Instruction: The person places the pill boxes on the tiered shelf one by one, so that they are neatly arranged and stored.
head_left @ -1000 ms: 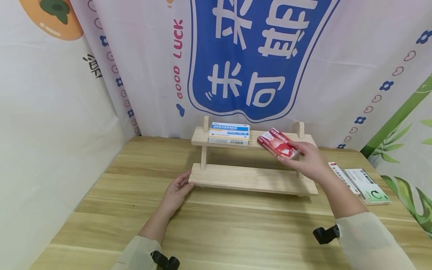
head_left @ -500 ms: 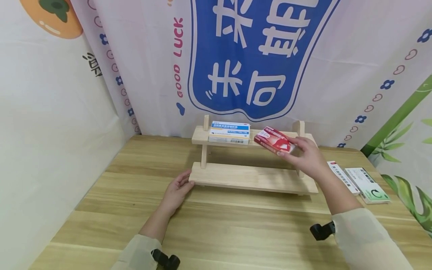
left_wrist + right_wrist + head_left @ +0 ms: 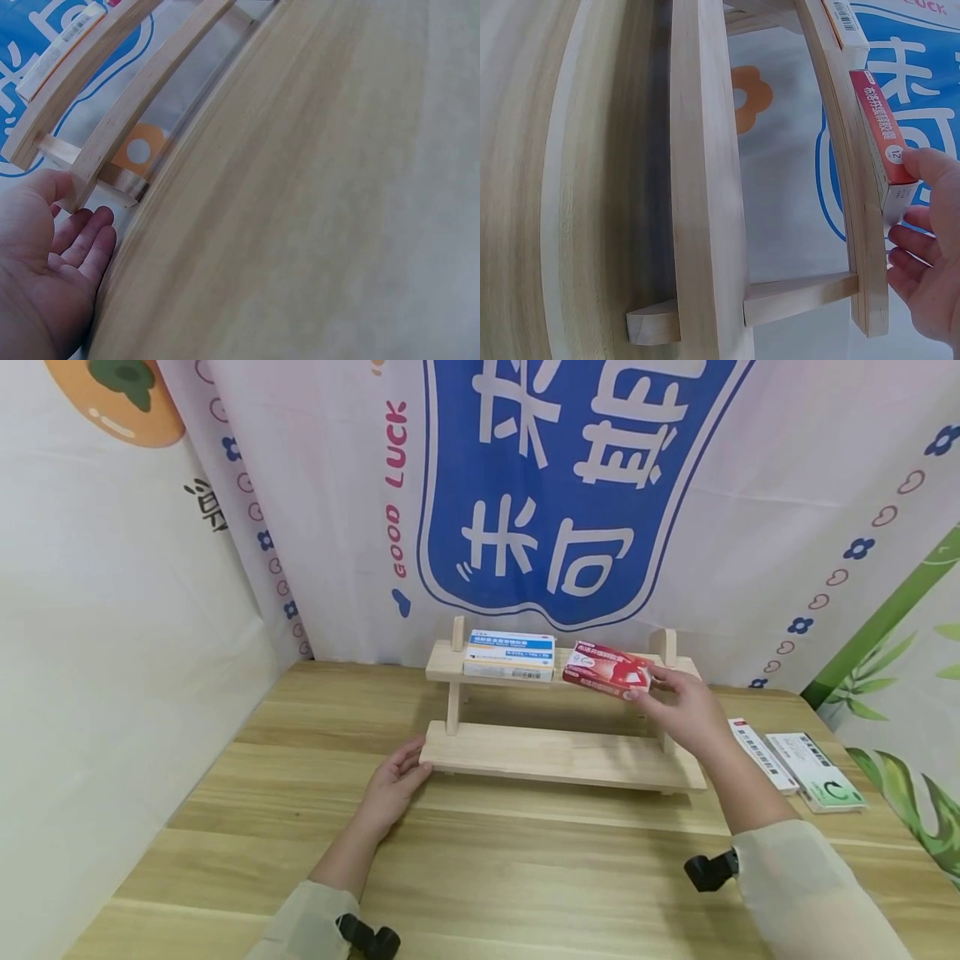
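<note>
My right hand (image 3: 688, 712) pinches the right end of a red medicine box (image 3: 602, 667) at the upper tier of a two-tier wooden display shelf (image 3: 558, 755). In the right wrist view, the box (image 3: 883, 124) lies along the upper board, with my thumb on its printed side. Left of it, a white and blue medicine box (image 3: 508, 654) lies on the same tier, a small gap between them. My left hand (image 3: 392, 787) holds the left end of the lower board. The left wrist view shows the thumb against the board end and the fingers loosely curled below it.
Two more medicine boxes lie on the table right of the shelf: a narrow white one (image 3: 762, 757) and a white and green one (image 3: 817, 772). A printed cloth (image 3: 337, 527) hangs behind the shelf. A white cloth wall (image 3: 127, 635) borders the table's left side.
The red box has moved slightly left and turned from a slant to nearly line up with the upper board, my right hand moving with it. My left hand has stayed at the lower board.
</note>
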Demonstrator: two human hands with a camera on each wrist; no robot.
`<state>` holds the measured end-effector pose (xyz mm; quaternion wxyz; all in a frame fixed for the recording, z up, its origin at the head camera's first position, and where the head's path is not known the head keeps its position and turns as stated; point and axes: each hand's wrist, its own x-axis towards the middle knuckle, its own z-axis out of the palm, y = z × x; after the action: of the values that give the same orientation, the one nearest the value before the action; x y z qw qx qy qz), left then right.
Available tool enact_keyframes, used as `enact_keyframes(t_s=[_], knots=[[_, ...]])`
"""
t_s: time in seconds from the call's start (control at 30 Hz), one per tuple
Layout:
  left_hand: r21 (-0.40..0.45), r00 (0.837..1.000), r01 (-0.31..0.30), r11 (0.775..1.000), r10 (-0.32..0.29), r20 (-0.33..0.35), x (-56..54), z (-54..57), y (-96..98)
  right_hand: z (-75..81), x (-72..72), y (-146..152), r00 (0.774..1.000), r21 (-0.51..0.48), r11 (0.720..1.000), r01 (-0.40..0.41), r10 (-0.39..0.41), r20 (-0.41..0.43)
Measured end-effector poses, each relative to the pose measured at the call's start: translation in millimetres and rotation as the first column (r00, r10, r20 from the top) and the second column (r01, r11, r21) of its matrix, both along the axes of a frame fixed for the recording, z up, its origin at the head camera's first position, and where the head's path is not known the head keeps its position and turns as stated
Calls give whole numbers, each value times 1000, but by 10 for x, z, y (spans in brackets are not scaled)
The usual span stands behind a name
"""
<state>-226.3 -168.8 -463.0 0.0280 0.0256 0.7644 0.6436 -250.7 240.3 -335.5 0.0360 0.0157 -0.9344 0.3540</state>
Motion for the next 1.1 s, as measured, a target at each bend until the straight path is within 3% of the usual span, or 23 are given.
enact_keyframes(t_s=[0.43,1.1], knots=[[-12,1000,-11,1000,12,4,10,-11,-9,4,-86,29,999,-57,998,29,-27,40],[-24,1000,-26,999,26,-4,18,2,7,-3,-162,50,1000,-89,996,-3,6,24]])
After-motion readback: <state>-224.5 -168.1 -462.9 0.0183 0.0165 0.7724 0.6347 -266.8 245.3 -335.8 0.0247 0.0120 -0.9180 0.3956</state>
